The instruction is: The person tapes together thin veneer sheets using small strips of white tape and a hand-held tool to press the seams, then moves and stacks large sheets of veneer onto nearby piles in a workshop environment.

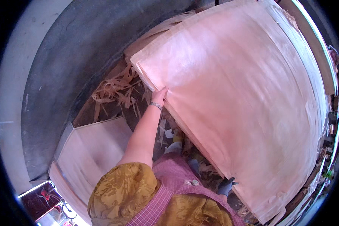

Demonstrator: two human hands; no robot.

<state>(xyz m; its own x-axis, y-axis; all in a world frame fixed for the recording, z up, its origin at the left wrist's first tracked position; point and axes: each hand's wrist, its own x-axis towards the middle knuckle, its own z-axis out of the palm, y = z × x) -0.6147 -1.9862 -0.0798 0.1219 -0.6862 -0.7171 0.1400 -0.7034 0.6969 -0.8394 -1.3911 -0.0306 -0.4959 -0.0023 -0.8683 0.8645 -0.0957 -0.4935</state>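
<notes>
A large stack of thin, pale pinkish wood veneer sheets (237, 90) fills the right and upper middle of the view, its near edge running diagonally. My left hand (159, 94), bare and with a metal band at the wrist, is closed on that edge near the upper middle, thumb on top. Lower right, my right hand (226, 185), in a dark grey-blue glove, grips the same edge, its fingers partly hidden. Whether they hold one sheet or several is unclear.
A second pile of pale sheets (90, 147) lies lower left. Loose veneer strips (113, 90) litter the floor beside the stack. A dark grey wall or surface (64, 67) curves along the left. More stacked material (329, 90) lines the right rim.
</notes>
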